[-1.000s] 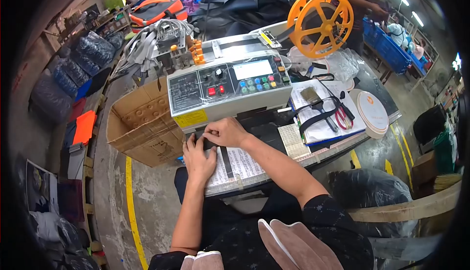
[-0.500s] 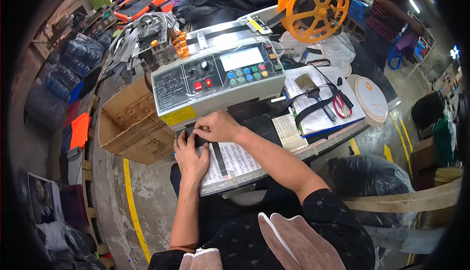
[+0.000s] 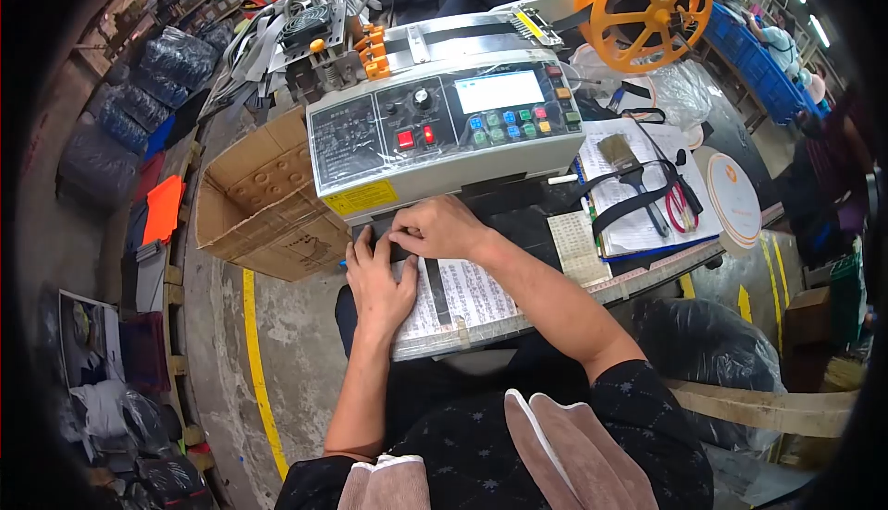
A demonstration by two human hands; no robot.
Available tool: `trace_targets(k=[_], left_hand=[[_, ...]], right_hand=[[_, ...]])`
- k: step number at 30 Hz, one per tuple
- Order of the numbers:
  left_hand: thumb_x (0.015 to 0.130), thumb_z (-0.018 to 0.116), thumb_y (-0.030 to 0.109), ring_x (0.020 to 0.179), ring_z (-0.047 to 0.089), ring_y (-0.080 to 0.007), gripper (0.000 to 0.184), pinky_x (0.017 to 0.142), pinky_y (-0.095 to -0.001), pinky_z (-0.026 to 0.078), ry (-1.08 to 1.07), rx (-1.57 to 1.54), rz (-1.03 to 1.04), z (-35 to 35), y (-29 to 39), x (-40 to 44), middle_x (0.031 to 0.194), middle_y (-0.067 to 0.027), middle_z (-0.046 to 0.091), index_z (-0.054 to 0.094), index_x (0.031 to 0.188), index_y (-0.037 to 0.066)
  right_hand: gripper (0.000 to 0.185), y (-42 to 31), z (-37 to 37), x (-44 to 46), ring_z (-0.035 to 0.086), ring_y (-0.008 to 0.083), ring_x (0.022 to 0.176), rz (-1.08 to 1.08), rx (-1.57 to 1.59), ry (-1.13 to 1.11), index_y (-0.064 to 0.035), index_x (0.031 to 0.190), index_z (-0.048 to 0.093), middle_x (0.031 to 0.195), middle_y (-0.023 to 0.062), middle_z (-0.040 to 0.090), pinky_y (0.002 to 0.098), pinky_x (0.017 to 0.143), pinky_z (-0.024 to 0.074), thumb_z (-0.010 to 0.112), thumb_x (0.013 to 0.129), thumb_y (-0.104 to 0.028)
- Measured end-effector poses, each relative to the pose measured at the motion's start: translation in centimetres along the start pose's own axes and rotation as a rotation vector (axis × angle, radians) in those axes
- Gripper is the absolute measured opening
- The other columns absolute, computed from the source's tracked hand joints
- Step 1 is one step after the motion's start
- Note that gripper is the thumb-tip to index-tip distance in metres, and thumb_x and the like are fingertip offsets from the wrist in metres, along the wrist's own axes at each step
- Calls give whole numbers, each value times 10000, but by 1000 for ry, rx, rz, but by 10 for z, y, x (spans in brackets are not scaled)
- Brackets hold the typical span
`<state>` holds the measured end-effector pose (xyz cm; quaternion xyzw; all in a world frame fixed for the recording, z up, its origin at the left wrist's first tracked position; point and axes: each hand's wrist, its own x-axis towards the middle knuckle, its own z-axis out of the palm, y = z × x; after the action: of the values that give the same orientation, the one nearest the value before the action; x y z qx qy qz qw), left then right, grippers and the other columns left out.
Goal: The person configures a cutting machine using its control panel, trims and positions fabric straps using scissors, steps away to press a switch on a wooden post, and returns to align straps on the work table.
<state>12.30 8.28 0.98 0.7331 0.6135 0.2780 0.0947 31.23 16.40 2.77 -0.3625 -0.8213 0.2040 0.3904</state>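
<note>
Just below the front of a grey machine (image 3: 444, 126) with a lit screen and buttons, both hands are close together. My left hand (image 3: 377, 283) lies on the table edge with its fingers spread over dark material. Beside it, my right hand (image 3: 439, 228) is bent into a pinch; what its fingertips hold is too small to make out. A black strip (image 3: 436, 290) runs over the printed sheet (image 3: 476, 293) under my forearm. Dark material (image 3: 518, 223) also lies between the machine and the sheet.
An open cardboard box (image 3: 277, 233) stands left of the machine. To the right are a clipboard with papers (image 3: 629, 223), a brush (image 3: 629, 163), a white round reel (image 3: 733, 191) and an orange reel (image 3: 659, 18). A person in dark clothing (image 3: 828, 177) is at the far right.
The camera view has shifted. My hands stay at the same spot below the machine, with slight finger movement. The person at the right has moved farther right and nearer.
</note>
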Motion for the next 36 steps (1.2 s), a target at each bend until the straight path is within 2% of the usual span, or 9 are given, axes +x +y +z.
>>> trace_targets(k=[10, 19, 26, 34, 35, 36], left_hand=[[952, 812, 294, 1503, 413, -655, 638, 1235, -711, 381, 10, -5, 4, -1, 1, 0, 1658, -333, 467, 638, 1528, 82], [951, 813, 298, 1516, 398, -650, 640, 1238, -713, 380, 15, 10, 18, 2, -2, -1, 1662, -328, 463, 640, 1526, 76], [946, 812, 315, 1519, 398, -648, 648, 1232, -718, 381, 1, 12, -10, 3, -2, -1, 1669, -319, 464, 647, 1528, 81], [947, 810, 317, 1515, 395, -647, 668, 1224, -714, 386, 2, -27, -28, -5, 7, 1, 1661, -316, 472, 631, 1552, 99], [946, 819, 293, 1546, 383, -606, 656, 1257, -676, 369, -26, -24, -54, -8, 9, 0, 1680, -308, 454, 633, 1517, 29], [945, 820, 294, 1548, 380, -606, 658, 1257, -678, 368, -26, -28, -56, -8, 9, 0, 1681, -307, 453, 633, 1519, 30]], right_hand=[[179, -5, -3, 2, 774, 367, 771, 55, 1, -86, -70, 945, 851, 805, 143, 795, 493, 746, 597, 814, 942, -245], [265, -5, -2, 1, 775, 380, 822, 40, -13, -76, -74, 977, 847, 857, 153, 803, 507, 801, 594, 789, 995, -331], [258, -12, -6, 2, 781, 354, 812, 95, -35, -106, -74, 965, 841, 852, 145, 802, 476, 760, 595, 794, 995, -326], [246, -10, -3, 3, 757, 356, 748, 39, -28, -59, -66, 948, 824, 808, 122, 787, 479, 725, 582, 799, 992, -307], [243, -10, -3, 2, 756, 354, 747, 37, -32, -60, -66, 947, 823, 805, 121, 784, 478, 721, 580, 801, 990, -304], [240, -9, -2, 2, 756, 353, 747, 36, -37, -59, -65, 947, 821, 803, 121, 782, 477, 717, 579, 804, 988, -301]])
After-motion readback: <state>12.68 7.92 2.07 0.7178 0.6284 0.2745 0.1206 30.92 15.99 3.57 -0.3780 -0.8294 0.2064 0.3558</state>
